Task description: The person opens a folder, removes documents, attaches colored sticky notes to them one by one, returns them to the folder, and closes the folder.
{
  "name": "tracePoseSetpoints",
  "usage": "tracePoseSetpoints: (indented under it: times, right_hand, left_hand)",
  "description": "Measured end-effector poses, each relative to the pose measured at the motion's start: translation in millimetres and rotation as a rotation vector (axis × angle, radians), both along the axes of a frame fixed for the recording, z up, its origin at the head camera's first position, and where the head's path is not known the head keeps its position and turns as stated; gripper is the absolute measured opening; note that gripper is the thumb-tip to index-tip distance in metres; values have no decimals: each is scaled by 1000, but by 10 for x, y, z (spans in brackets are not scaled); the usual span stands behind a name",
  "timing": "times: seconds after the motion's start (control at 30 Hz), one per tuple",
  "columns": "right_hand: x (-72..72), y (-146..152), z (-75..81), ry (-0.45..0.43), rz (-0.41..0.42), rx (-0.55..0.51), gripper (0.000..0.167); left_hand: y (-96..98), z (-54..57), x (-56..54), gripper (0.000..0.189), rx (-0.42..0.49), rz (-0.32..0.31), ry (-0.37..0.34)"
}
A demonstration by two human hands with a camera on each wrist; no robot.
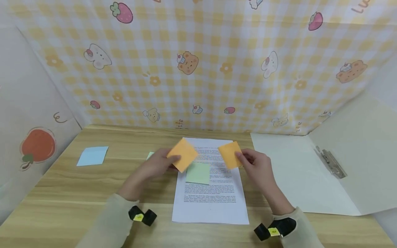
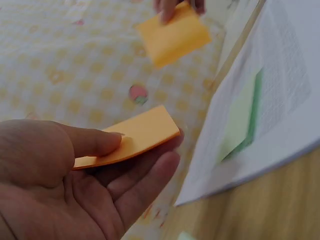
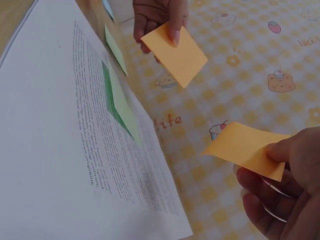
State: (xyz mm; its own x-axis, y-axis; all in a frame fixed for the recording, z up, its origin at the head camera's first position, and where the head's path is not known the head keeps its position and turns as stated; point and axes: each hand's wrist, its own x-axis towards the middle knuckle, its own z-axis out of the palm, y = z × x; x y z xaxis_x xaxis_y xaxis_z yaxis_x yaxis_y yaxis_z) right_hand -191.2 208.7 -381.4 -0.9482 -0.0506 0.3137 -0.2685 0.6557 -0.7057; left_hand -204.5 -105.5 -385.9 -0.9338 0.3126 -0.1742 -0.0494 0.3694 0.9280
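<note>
My left hand [image 1: 157, 162] pinches a pad of orange sticky notes [image 2: 145, 131] between thumb and fingers, and its layered edge shows in the left wrist view. A single orange sticky note [image 3: 250, 147], slightly bent, is held by thumb and fingers of my right hand [image 1: 256, 166]. Both orange pieces are above a printed sheet [image 1: 211, 210] lying on the table. On that sheet sits a green sticky note [image 1: 198, 173], just below the left hand's pad; its edge lifts a little in the wrist views.
A blue sticky note pad [image 1: 92, 156] lies at the left of the wooden table [image 1: 62, 193]. Partly hidden behind the left hand is another green piece [image 1: 150, 155]. At the right, a white folder [image 1: 297, 172] lies spread with a metal clip [image 1: 331, 163]. A checked cloth [image 1: 204, 86] hangs behind.
</note>
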Motion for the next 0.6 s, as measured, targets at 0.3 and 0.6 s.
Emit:
tracePoseSetpoints:
  times: [0.3, 0.6]
  right_hand:
    - [3, -29, -23, -33, -9, 19, 23]
    - [14, -67, -57, -40, -5, 21, 20]
  left_hand:
    - [-490, 134, -26, 43, -295, 195, 140]
    - [-908, 112, -50, 50, -448, 322, 110]
